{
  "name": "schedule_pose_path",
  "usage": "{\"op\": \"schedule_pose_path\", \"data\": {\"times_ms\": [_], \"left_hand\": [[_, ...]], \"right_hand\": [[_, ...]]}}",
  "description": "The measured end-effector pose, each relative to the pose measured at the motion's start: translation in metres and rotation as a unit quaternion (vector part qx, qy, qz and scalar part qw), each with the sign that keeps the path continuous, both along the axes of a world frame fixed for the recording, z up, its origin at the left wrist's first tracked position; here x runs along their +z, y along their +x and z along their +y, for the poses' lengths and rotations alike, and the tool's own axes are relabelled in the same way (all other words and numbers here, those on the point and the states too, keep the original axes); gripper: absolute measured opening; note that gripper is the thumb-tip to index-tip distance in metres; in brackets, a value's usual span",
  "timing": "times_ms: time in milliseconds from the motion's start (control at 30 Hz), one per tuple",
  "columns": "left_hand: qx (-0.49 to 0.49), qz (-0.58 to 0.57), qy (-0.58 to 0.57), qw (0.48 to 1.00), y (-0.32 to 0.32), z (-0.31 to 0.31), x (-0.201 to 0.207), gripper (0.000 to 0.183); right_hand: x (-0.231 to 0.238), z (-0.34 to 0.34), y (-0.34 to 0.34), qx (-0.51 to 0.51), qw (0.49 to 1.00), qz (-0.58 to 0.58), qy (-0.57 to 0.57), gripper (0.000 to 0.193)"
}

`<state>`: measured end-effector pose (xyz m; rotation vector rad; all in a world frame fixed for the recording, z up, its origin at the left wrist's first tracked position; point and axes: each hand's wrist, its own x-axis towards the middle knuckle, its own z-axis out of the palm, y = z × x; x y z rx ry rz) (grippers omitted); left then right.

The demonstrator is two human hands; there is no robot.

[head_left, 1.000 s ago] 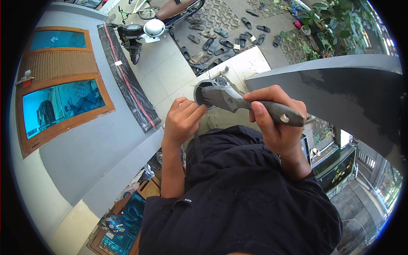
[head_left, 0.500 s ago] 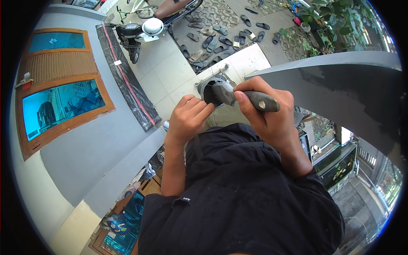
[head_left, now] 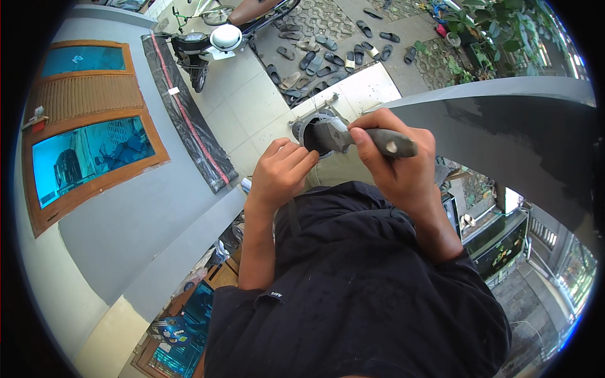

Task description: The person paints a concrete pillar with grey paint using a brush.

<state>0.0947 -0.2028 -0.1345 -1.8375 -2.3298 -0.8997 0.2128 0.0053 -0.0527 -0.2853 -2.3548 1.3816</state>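
In my right hand (head_left: 406,160) is a paintbrush (head_left: 389,142) with a worn grey-green handle and a hole near its end. The thumb and fingers close around the handle, and the dark brush head points left over a small dark bucket (head_left: 302,131). My left hand (head_left: 280,173) is curled at the bucket's near left rim, fingertips on its edge. The bucket's inside looks black, and what it contains cannot be made out. A thin wire handle rises from its far side.
Beyond the bucket lies a pale tiled floor (head_left: 255,107) with many sandals (head_left: 328,60) past it. A motorbike (head_left: 192,47) carrying a white helmet (head_left: 226,38) stands far left. A grey wall (head_left: 183,214) runs along the left, a dark grey panel (head_left: 504,132) along the right.
My right hand has tipped the paintbrush to a more level angle, its head shifting slightly left over the bucket. The left hand stays at the rim.
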Motion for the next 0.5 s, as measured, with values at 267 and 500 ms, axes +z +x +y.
{"op": "schedule_pose_path", "data": {"times_ms": [267,500], "left_hand": [[0.039,-0.015,0.030,0.999,-0.008,-0.007,-0.002,0.025],[0.078,0.005,0.049,0.996,-0.015,-0.007,0.002,0.025]], "right_hand": [[0.005,0.012,0.010,-0.129,0.957,0.053,-0.254,0.021],[-0.010,0.025,0.010,-0.191,0.921,0.105,-0.323,0.036]]}}
